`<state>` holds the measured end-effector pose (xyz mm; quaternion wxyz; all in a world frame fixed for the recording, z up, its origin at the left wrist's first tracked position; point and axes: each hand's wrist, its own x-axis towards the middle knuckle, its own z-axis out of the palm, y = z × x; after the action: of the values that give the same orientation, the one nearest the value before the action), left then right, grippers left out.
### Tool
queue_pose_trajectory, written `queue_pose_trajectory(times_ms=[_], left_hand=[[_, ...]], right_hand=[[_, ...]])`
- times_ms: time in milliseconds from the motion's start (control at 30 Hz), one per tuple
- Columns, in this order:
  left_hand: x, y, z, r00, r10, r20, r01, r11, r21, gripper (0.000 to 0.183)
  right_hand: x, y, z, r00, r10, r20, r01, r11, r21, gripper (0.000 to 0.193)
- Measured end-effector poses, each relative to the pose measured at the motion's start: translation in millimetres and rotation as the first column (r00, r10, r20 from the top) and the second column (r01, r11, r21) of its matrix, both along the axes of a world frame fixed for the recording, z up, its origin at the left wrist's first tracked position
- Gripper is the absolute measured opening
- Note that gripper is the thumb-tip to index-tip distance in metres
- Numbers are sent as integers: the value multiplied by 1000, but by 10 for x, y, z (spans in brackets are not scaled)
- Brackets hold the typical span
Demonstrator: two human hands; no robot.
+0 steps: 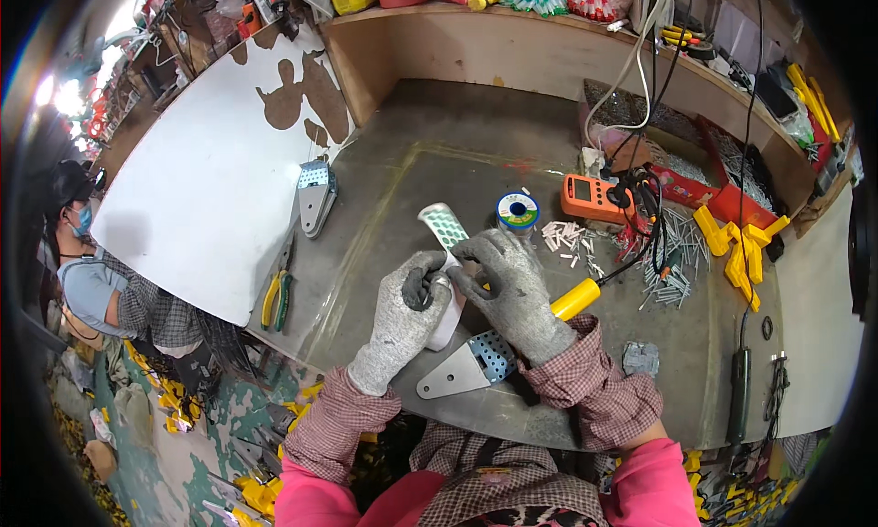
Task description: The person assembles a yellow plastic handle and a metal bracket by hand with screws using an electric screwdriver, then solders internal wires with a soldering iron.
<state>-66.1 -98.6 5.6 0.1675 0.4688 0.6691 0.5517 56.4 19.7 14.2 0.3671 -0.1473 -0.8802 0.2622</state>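
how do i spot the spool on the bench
On the grey workbench, look just beyond the gloved right hand. The spool sits there, left of the orange multimeter. Unlike the loose white pieces beside it, it is round and blue-rimmed, with a dark centre.

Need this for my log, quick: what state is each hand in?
Left hand: fingers curled, at the long pale piece; whether it grips can't be told.
Right hand: half-curled, by the same piece; grip can't be told.
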Motion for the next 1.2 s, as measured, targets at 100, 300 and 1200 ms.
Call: queue_pose_trajectory(times_ms=[100, 300, 1200], left_hand=[[56, -45, 37, 978, 45, -205, -35, 998, 55, 27], [30, -24, 117, 859, 36, -511, -51, 999, -14, 30], [552, -103, 0, 674, -471, -569, 392, 881, -265, 61]], right_hand=[[40, 4, 7, 1000, 13, 25, -12, 1000, -28, 22], [45, -32, 47, 998, -59, -22, 61, 986, 158, 21], [949, 1436, 520, 629, -500, 595, -60, 732, 679, 21]])
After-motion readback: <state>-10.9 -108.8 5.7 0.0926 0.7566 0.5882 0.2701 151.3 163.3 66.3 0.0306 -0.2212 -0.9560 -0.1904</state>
